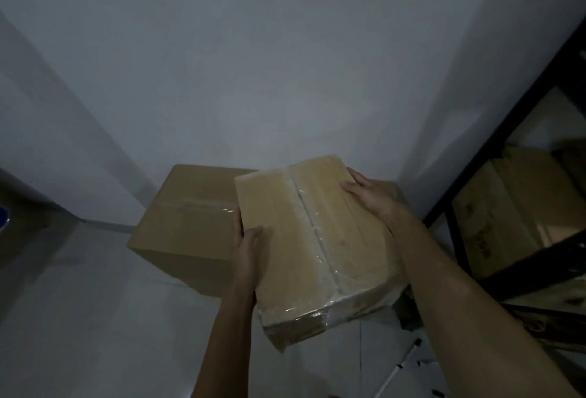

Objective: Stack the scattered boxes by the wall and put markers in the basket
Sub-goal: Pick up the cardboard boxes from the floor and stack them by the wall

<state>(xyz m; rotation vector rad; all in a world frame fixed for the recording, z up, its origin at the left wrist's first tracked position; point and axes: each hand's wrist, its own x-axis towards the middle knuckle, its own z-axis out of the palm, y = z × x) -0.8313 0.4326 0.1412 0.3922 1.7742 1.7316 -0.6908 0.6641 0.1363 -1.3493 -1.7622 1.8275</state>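
Observation:
I hold a small cardboard box (317, 239), sealed with clear tape, in the air in front of me, tilted. My left hand (247, 245) grips its left edge, thumb on top. My right hand (371, 198) grips its far right edge with the fingers over the top. Behind and below it a larger cardboard box (184, 223) stands on the floor against the white wall (253, 64). A white marker (402, 362) with a black cap lies on the floor at the lower right. No basket is in view.
A black metal shelf rack (513, 131) stands at the right with cardboard boxes (507, 207) on its shelves. The pale floor (95, 318) lies to the left. A dark object with a blue patch (4, 217) sits at the far left edge.

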